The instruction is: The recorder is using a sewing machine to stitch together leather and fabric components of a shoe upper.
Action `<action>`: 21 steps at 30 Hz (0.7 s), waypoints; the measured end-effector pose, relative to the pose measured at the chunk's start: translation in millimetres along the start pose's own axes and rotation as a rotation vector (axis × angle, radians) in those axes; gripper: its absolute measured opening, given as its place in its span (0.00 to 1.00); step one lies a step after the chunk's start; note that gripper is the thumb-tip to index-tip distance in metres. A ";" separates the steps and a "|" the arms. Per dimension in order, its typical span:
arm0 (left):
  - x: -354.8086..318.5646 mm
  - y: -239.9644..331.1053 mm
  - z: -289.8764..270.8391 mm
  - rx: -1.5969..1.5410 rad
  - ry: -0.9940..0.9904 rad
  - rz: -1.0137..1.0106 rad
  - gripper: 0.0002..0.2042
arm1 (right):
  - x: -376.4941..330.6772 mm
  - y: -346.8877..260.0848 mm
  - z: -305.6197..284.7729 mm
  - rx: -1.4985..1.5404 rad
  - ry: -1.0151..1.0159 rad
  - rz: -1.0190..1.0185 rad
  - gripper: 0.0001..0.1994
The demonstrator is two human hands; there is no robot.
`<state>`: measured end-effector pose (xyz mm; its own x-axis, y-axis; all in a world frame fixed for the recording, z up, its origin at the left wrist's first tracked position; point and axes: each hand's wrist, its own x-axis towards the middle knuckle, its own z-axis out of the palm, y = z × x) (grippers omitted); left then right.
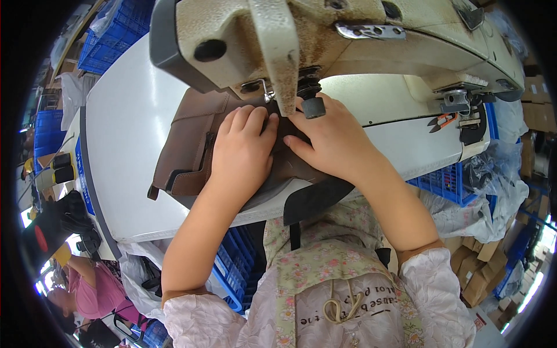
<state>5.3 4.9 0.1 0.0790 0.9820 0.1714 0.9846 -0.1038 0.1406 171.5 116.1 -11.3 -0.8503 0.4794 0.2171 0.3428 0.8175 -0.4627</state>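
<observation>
A brown leather bag piece point(188, 136) lies under the sewing machine head point(232, 52), with stitched seams, a flap and a small tab at its left corner. My left hand point(243, 148) grips the leather just left of the needle area, its fingers bent and close together. From the right, my right hand point(333, 142) holds the same piece, its thumb pointing left across the leather. Its other fingertips are partly hidden behind the machine's front parts. The needle and the stitch point cannot be seen. A black flap point(316, 200) hangs over the table edge near my right wrist.
The white table point(127, 162) curves around the left. Orange-handled thread snips point(444, 122) lie at the right beside the machine's base. Blue crates point(447, 184) stand below the table, with plastic bags nearby. Cardboard boxes point(481, 264) are stacked at right. Another person in pink point(98, 290) sits at lower left.
</observation>
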 end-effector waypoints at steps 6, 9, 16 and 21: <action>2.2 -3.4 6.9 0.019 0.053 -0.004 0.26 | 7.2 1.5 -7.7 0.025 -0.019 -0.007 0.14; 3.9 -5.1 6.8 0.022 0.038 -0.019 0.30 | 10.3 2.9 -8.3 0.044 -0.013 0.004 0.13; 2.1 -7.7 -3.0 0.056 0.040 0.060 0.18 | 8.2 16.9 -11.1 0.152 -0.042 -0.019 0.17; -2.4 -10.3 -3.8 0.085 0.017 0.083 0.18 | 4.3 25.9 -15.9 0.138 -0.102 -0.054 0.19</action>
<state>-5.6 3.0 1.9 0.1592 0.9676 0.1962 0.9845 -0.1705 0.0419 183.0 144.3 -8.7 -0.9045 0.3955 0.1598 0.2435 0.7863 -0.5678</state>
